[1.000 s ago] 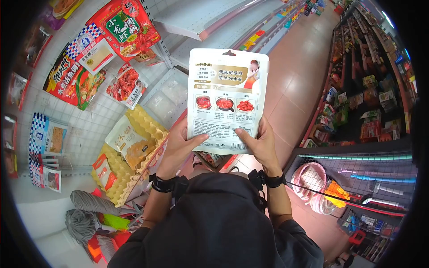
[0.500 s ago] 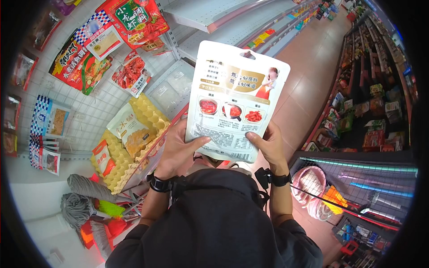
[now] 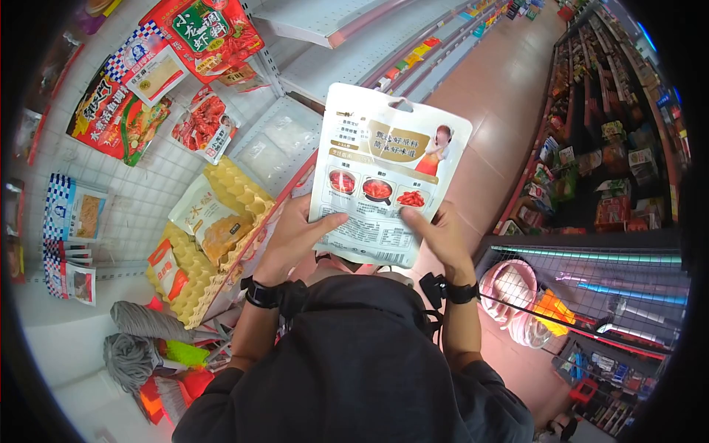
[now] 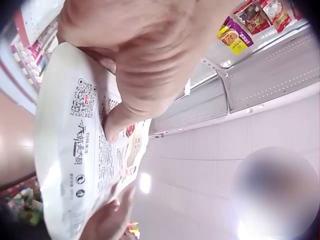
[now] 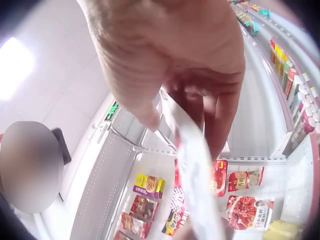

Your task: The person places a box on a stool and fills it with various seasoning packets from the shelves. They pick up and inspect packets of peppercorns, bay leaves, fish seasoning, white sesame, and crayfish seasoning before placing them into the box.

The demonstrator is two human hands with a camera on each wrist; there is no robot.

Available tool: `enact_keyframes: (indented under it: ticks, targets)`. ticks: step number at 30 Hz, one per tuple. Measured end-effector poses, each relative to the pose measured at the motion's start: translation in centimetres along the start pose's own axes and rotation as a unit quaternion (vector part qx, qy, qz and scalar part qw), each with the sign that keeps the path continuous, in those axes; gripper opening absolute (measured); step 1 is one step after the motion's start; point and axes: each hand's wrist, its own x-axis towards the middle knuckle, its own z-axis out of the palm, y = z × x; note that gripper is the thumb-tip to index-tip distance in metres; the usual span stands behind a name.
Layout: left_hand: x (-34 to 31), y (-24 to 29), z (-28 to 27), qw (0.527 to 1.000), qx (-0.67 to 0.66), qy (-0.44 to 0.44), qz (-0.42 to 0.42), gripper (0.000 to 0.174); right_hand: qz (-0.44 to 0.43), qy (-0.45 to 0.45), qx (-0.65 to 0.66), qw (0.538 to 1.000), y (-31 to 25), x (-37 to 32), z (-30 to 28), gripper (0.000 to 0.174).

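While thumbs are pressing its printed back, fingers curling behind, left hand (image 3: pixel 294 240) & right hand (image 3: pixel 445 240) are pinching the white glossy plastic seasoning pouch (image 3: pixel 388 159) by its bottom edge, upright, near the yellow cardboard egg trays (image 3: pixel 240 193). Grip's sitting low: slick film may be slipping out if either pinch is loosening.

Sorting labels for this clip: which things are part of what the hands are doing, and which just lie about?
In use: white pouch, gripped by left hand and right hand.
Lying about: red packets, yellow egg trays, mops, pink basin.
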Motion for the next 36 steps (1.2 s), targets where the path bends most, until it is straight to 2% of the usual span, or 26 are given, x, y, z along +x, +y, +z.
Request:
enact_keyframes:
  ticks: [3,5,7,8,9,11,13,14,15,17,19,20,22,23,24,25,26,27,28,30,33,36]
  targets:
    - [1.5,-2.6,-1.2,0.999,0.026,-0.024,-0.006,0.033,0.002,0.001,-0.037,0.999,1.0,1.5,-2.3,0.035]
    - [3.1,-6.1,-2.3,0.998,0.050,-0.047,0.002,0.031,0.027,0.040,-0.015,0.999,1.0,2.7,-2.4,0.037]
    - [5.3,-11.6,-3.6,0.993,0.094,-0.057,-0.052,0.029,0.043,0.010,-0.035,0.998,3.2,3.9,-2.6,0.040]
    - [6.2,-15.0,-4.3,0.993,0.092,-0.059,-0.054,0.029,0.094,-0.032,-0.088,0.991,4.5,4.4,-2.2,0.038]
    - [7.1,-18.7,-5.0,0.996,0.052,-0.061,-0.049,0.035,0.145,-0.074,-0.140,0.977,6.4,4.8,-1.7,0.037]
    - [7.7,-23.0,-5.6,0.997,0.008,-0.062,-0.047,0.042,0.155,-0.116,-0.105,0.976,13.8,5.6,-0.4,0.034]
    - [7.5,-25.3,-5.8,0.990,0.058,0.087,-0.098,0.060,0.217,-0.186,-0.183,0.941,22.0,6.5,0.3,0.033]
    - [7.5,-26.1,-6.2,0.992,0.037,0.065,-0.101,0.071,0.223,-0.187,-0.182,0.939,25.1,6.8,1.0,0.033]
    - [7.2,-26.5,-6.3,0.991,0.034,0.066,-0.108,0.071,0.243,-0.176,-0.206,0.931,27.8,6.8,2.0,0.033]
    - [6.6,-26.9,-6.8,0.985,-0.060,0.090,-0.136,0.068,0.265,-0.175,-0.227,0.921,30.6,6.7,3.3,0.034]
    - [6.0,-27.2,-7.4,0.980,-0.059,0.102,-0.158,0.065,0.216,-0.138,-0.305,0.917,32.1,6.7,3.9,0.044]
    - [5.9,-28.6,-8.0,0.984,-0.025,0.079,-0.159,0.062,0.204,-0.138,-0.321,0.915,33.4,6.5,3.9,0.035]
    - [4.9,-30.3,-9.0,0.985,0.034,0.046,-0.164,0.050,0.180,-0.173,-0.291,0.924,38.5,4.8,3.8,0.036]
    - [4.4,-31.1,-9.4,0.984,0.034,0.045,-0.169,0.050,0.153,-0.202,-0.265,0.930,40.1,3.5,4.1,0.037]
    - [4.0,-31.8,-9.8,0.981,0.043,0.015,-0.191,0.045,0.133,-0.224,-0.206,0.943,39.5,2.2,4.7,0.038]
    - [3.7,-32.6,-10.0,0.976,0.049,-0.013,-0.213,0.040,0.125,-0.187,-0.297,0.928,38.9,0.6,5.7,0.038]
    - [3.1,-32.5,-9.9,0.974,-0.003,-0.020,-0.224,0.030,0.112,-0.207,-0.346,0.908,41.4,-0.5,5.6,0.037]
    - [2.9,-33.2,-10.2,0.973,-0.005,-0.019,-0.229,0.030,0.100,-0.227,-0.391,0.886,44.1,-1.1,5.6,0.036]
    - [2.6,-34.4,-10.8,0.966,-0.023,-0.030,-0.255,0.028,0.104,-0.229,-0.388,0.887,44.0,-1.2,6.2,0.036]
    - [2.1,-33.7,-11.3,0.956,-0.041,-0.044,-0.286,0.026,0.149,-0.203,-0.452,0.856,43.9,-1.0,7.4,0.031]
    - [2.7,-33.3,-11.9,0.964,-0.057,-0.055,-0.252,0.026,0.148,-0.187,-0.418,0.876,43.5,-0.2,7.8,0.031]
    - [4.3,-32.3,-12.9,0.964,-0.055,-0.088,-0.244,0.027,0.185,-0.182,-0.433,0.863,41.9,0.5,8.2,0.029]
